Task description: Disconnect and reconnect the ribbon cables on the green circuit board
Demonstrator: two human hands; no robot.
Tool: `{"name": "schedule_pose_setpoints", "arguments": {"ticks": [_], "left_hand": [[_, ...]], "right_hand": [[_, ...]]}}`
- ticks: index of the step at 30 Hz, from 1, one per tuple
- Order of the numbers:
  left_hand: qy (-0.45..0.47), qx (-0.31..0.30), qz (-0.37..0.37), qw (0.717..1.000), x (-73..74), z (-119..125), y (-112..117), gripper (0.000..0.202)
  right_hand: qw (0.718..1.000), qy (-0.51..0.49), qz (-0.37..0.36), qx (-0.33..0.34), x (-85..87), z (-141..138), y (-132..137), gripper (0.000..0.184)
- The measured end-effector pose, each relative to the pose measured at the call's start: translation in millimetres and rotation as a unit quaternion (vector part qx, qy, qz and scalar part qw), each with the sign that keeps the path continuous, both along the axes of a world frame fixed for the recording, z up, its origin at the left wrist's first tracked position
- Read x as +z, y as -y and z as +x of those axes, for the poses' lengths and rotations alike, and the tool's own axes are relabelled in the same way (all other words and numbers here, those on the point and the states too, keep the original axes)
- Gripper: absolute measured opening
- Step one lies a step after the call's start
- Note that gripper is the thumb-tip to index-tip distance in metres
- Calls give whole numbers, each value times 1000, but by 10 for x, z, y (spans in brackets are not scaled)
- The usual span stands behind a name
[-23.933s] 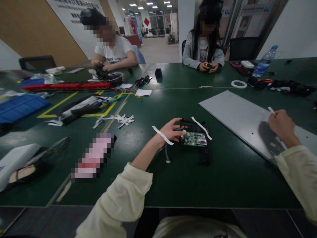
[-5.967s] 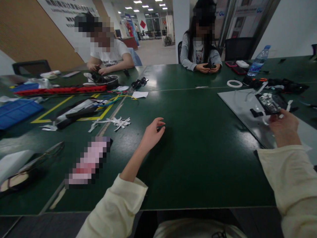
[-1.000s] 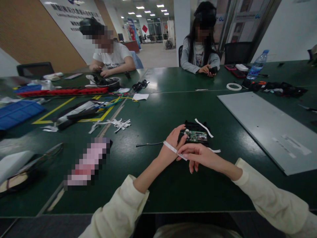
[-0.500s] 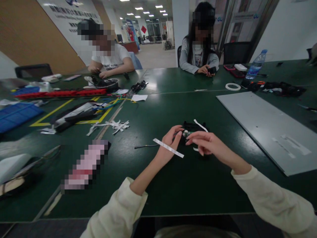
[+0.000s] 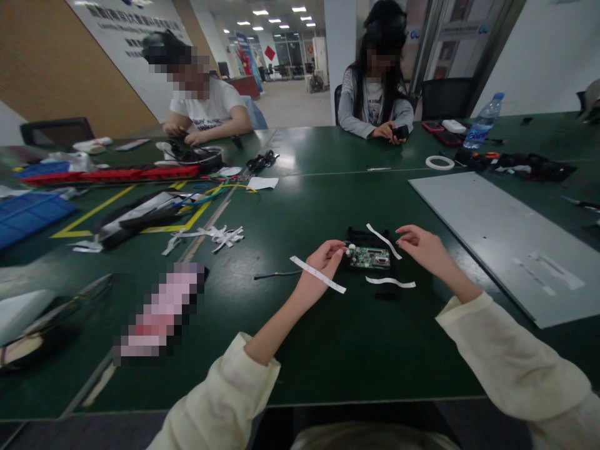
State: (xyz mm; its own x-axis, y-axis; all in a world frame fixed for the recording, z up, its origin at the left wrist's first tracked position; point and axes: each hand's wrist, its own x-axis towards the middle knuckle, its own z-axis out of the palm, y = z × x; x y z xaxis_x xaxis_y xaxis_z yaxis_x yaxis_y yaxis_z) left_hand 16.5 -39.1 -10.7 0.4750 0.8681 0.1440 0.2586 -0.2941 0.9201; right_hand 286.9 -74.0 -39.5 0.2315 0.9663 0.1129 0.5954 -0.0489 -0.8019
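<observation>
Left hand (image 5: 323, 265) fingers bunched at circuit board (image 5: 370, 257) edge, grip hidden, tape strip (image 5: 317, 275) stuck across it, right hand (image 5: 424, 249) fingers loosely curled, moved right off board since.

3 white strips (image 5: 390, 282) are showing around 1 green circuit board (image 5: 369, 257), at 9, 1 and 5 o'clock. 2 hands, left hand (image 5: 321, 265) and right hand (image 5: 424, 249), are flanking it. 2 co-workers (image 5: 206, 111) are sitting at 11 and 12 o'clock. 1 water bottle (image 5: 485, 122) and 1 tape roll (image 5: 440, 162) are standing at 2 o'clock.

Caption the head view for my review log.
Left hand, tape strip across it, touches a circuit board on the green table; right hand hovers beside a second strip.
</observation>
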Motion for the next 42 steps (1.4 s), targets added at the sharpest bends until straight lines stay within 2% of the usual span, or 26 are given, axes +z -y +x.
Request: {"name": "schedule_pose_setpoints", "arguments": {"ticks": [6,12,27,31,36,42], "left_hand": [[-4,-10,14,1000,-36,-23,-12,24],[-12,-2,22,1000,11,0,12,21],[-17,-3,22,1000,40,1,32,21],[-30,-4,33,999,51,1,40,21],[-36,-13,37,999,41,-16,35,23],[-36,-16,50,998,32,-13,29,23]], "right_hand": [[998,52,1,19,75,-65,43,37],[996,75,-30,34,125,-71,71,32],[998,25,-45,42,92,-69,61,33],[995,-71,-48,42,102,-82,49,33],[964,-264,-26,18,168,-152,60,39],[937,-348,-4,13,256,-229,88,37]]}}
